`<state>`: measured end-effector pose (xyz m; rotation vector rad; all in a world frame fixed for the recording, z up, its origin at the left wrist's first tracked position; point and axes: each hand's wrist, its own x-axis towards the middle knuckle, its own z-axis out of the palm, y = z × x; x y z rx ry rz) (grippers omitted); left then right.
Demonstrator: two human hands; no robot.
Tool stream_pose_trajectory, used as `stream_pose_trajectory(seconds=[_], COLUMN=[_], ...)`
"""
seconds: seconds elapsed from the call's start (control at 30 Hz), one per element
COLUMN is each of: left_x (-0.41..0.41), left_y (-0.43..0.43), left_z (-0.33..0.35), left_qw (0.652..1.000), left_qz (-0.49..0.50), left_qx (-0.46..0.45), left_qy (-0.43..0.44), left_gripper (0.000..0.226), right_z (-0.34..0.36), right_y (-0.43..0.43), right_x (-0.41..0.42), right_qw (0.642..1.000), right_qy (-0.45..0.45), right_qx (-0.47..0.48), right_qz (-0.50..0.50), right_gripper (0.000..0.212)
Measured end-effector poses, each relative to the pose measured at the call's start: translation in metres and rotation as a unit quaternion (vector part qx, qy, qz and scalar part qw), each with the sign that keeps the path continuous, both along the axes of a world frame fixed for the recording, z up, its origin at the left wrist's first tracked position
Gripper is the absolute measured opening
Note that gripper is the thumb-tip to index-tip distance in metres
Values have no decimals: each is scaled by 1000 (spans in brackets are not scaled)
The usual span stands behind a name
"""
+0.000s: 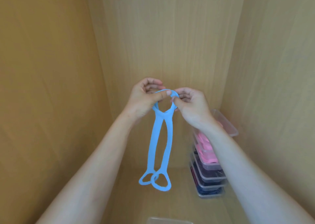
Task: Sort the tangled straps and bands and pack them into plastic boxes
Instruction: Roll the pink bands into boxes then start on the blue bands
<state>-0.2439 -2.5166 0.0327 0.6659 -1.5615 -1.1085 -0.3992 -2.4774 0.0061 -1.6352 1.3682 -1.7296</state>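
Observation:
A light blue strap [156,138] hangs in the air in front of me, with a ring at its top and two long tails that each end in a small loop near the floor of the wooden compartment. My left hand [144,99] pinches the ring's left side between thumb and fingers. My right hand [190,104] pinches the ring's right side. A stack of clear plastic boxes [209,157] stands at the right, partly behind my right forearm; the top box holds pink bands [204,143], the lower ones hold dark bands.
Wooden panels [51,70] close the space on the left, back and right. The rim of another clear plastic box [170,221] shows at the bottom edge. The wooden floor [170,205] lies below the hanging strap.

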Motion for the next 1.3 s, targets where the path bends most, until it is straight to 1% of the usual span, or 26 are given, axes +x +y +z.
stream_pose_trajectory(seconds=[0.07, 0.17, 0.2, 0.27, 0.33, 0.37, 0.43, 0.57, 0.73, 0.8, 0.9, 1.03, 1.17, 1.3], left_x=[2, 6, 6, 2, -5, -8, -12, -18, -27, -28, -33, -41, -42, -35], left_y=[1, 3, 5, 8, 11, 10, 10, 9, 10, 9, 10, 17, 18, 14], left_z=[-6, -24, -32, -47, -56, -57, -54, -40, -18, -9, 3, 14, 13, 4], left_qw=[999, 992, 988, 982, 980, 980, 982, 990, 996, 996, 993, 982, 983, 988], left_qz=[-11, -73, -95, -134, -149, -148, -136, -95, -66, -66, -75, -126, -147, -132], left_qx=[35, 100, 116, 131, 132, 132, 132, 105, 58, 48, 63, 96, 76, 68], left_qy=[15, 29, 26, 20, 11, 9, 10, 1, 22, 40, 67, 104, 79, 30], left_gripper=[41, 53, 50, 34, 18, 15, 21, 32, 32, 32, 34, 33, 23, 23], right_z=[5, 14, 17, 25, 31, 33, 37, 46, 71, 82, 101, 126, 143, 149], right_y=[-1, -3, -3, -5, -6, -6, -6, -6, -7, -7, -9, -12, -10, -9], right_x=[1, 2, 2, 2, 3, 4, 3, 2, 1, 2, 6, 16, 19, 12], right_qw=[1000, 1000, 999, 999, 998, 998, 998, 996, 993, 992, 988, 978, 971, 971], right_qy=[1, -5, -12, -26, -39, -45, -56, -91, -115, -118, -142, -190, -222, -226], right_qx=[-9, -21, -24, -32, -38, -39, -34, -16, -33, -45, -64, -83, -89, -74], right_qz=[-10, -17, -17, -17, -14, -11, -4, 5, 20, 17, 12, 10, 20, 27], right_gripper=[32, 34, 34, 33, 32, 31, 29, 34, 33, 32, 27, 20, 22, 20])
